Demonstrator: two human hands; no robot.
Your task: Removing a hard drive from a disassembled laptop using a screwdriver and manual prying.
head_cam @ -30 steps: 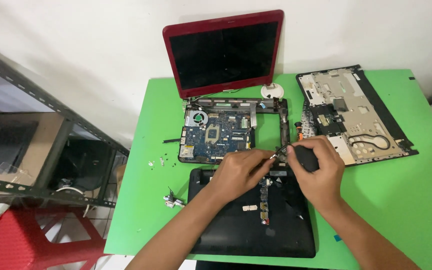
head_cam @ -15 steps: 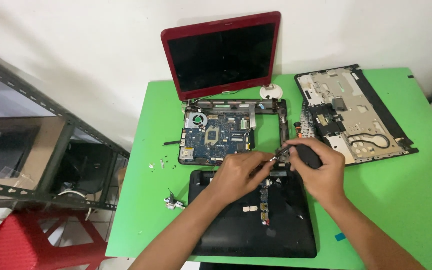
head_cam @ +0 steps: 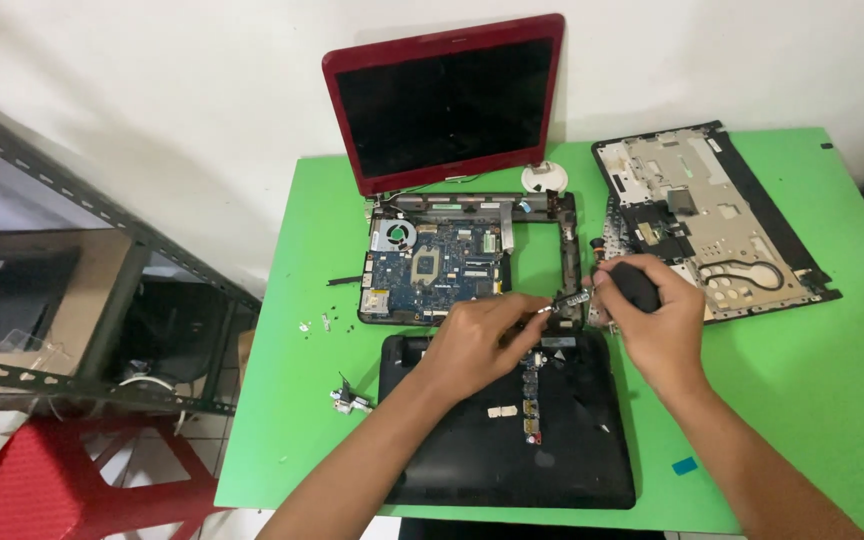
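Black, round-handled screwdriver [head_cam: 635, 285] sits clenched in the right hand [head_cam: 652, 320], at the opened laptop base frame [head_cam: 472, 258] on the green table [head_cam: 802, 380]. Left hand [head_cam: 477, 345] fingers pinch a small metal bracket [head_cam: 570, 300]. Black bottom cover [head_cam: 512, 425] lies below.

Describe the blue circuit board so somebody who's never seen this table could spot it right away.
On the green table, find the red-framed screen propped against the wall. Directly below it lies a dark open laptop frame, and the blue circuit board fills its left part. It alone is blue, with a round fan at its top-left corner.
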